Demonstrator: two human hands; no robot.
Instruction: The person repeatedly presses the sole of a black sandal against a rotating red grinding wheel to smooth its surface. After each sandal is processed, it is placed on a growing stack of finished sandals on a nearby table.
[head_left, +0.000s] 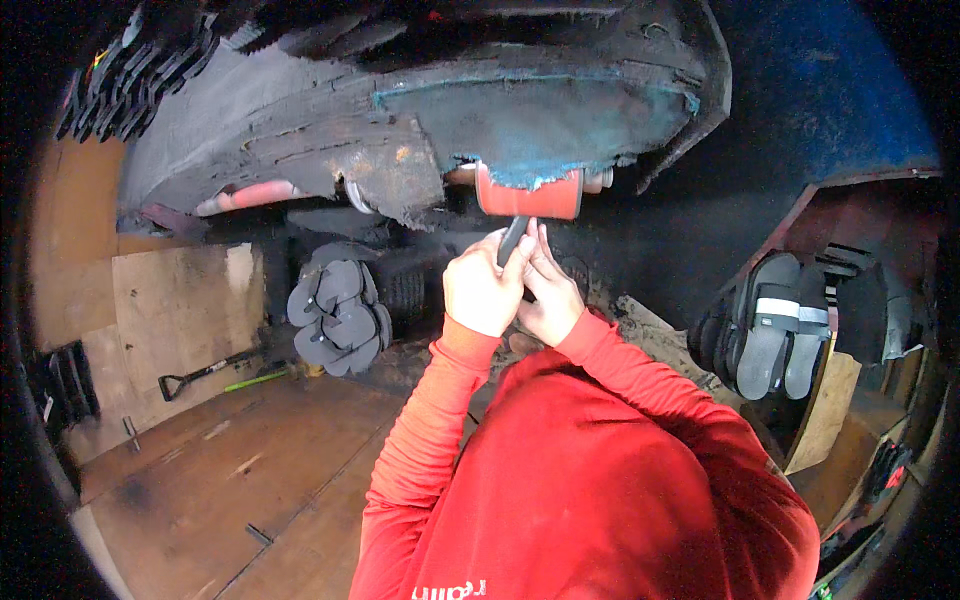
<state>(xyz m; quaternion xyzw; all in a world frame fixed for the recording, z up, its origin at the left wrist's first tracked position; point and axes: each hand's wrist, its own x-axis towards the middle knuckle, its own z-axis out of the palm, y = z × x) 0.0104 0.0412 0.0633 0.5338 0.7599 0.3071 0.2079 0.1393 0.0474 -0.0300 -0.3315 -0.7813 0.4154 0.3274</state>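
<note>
In the middle of the view my left hand and my right hand are close together, both closed around a dark flat piece, which looks like a thin sole held at a tilt. Its upper end is at the lower edge of a red-orange belt on a roller; whether they touch I cannot tell. A ragged, dust-covered hood with teal edging hangs over the belt and hides its top. The fingertips of my right hand are just below the belt, and part of the piece is hidden by my fingers.
A bundle of grey slippers is at the left, near wooden boards, a black-handled tool and a green stick. Grey-soled sandals stand at the right beside a plywood piece. A red roller sits left of the belt.
</note>
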